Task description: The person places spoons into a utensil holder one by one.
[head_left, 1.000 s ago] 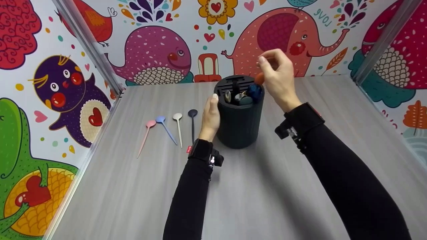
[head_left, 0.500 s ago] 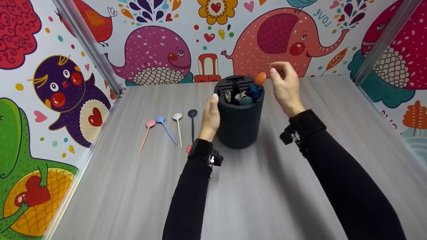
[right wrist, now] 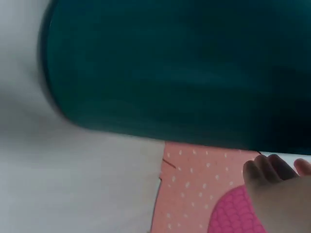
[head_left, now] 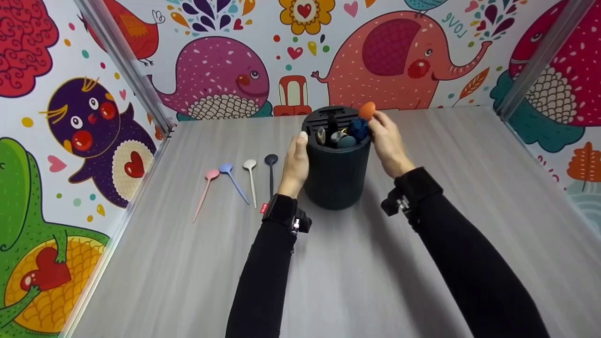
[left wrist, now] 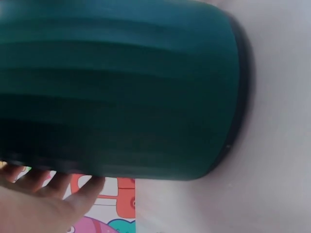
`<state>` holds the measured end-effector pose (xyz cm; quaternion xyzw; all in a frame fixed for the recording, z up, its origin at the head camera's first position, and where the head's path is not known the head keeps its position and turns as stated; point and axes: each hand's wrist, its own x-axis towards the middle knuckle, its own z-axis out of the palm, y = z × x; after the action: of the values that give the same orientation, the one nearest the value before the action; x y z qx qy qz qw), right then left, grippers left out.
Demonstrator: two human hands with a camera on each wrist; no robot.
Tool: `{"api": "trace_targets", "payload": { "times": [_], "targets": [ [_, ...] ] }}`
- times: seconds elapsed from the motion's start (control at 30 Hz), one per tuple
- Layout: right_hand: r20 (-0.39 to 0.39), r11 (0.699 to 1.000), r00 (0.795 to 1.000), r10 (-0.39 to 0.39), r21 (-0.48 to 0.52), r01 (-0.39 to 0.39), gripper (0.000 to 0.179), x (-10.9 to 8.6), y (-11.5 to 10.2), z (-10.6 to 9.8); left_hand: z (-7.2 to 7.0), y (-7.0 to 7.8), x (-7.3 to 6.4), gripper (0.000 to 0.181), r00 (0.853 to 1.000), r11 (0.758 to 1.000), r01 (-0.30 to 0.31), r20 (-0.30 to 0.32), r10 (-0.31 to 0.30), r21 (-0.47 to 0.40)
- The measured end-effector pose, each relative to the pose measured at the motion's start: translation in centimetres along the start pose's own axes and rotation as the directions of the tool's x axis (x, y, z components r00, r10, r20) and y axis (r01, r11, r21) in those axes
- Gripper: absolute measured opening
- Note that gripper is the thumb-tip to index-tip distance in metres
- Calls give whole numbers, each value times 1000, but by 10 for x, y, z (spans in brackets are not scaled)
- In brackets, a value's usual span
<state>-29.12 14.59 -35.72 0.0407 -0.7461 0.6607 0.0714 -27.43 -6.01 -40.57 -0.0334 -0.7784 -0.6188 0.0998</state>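
Observation:
A dark green ribbed utensil holder stands upright on the table, its slotted black top facing up. My left hand grips its left side, thumb up at the rim; in the left wrist view its fingers reach round the wall. My right hand holds the opposite side near the top, fingertips right at the rim. Beside those fingertips an orange rounded utensil end sticks up. Also in the opening are a dark blue piece, a grey-teal rounded end and shiny metal ends.
Left of the holder lie several slim spoons on the grey table: pink, blue, white and dark navy. Cartoon-printed walls close off the back and both sides, with metal posts at the corners.
My right hand has come away from the orange utensil end, lowered outside the holder, then moved left onto its right side. The left hand and the holder have stayed in place.

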Motion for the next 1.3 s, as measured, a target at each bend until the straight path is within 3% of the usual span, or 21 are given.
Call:
{"api": "trace_targets", "payload": {
  "times": [0.13,0.4,0.57,0.77,0.9,1.1,1.3],
  "targets": [
    [4,999,1000,4,47,-4,39,-2,7,10,-2,3,1,60,999,999,45,11,-45,5],
    [17,987,1000,6,163,-8,42,-25,-2,20,-1,4,1,64,995,996,87,49,-87,-9],
    [5,975,1000,-9,221,8,38,-27,1,22,8,6,2,65,996,993,82,39,-79,-79],
    [-2,981,1000,-20,192,20,45,-30,1,23,16,5,4,64,997,976,72,21,-69,-208],
    [-6,980,1000,-9,196,10,36,-31,1,24,19,5,2,62,998,972,57,12,-56,-230],
    [-123,972,992,-42,227,69,31,-29,5,29,22,4,1,60,999,972,48,2,-48,-231],
    [-226,961,972,-71,246,127,33,-15,23,30,24,5,1,59,1000,974,29,0,-30,-225]
  ]
}}
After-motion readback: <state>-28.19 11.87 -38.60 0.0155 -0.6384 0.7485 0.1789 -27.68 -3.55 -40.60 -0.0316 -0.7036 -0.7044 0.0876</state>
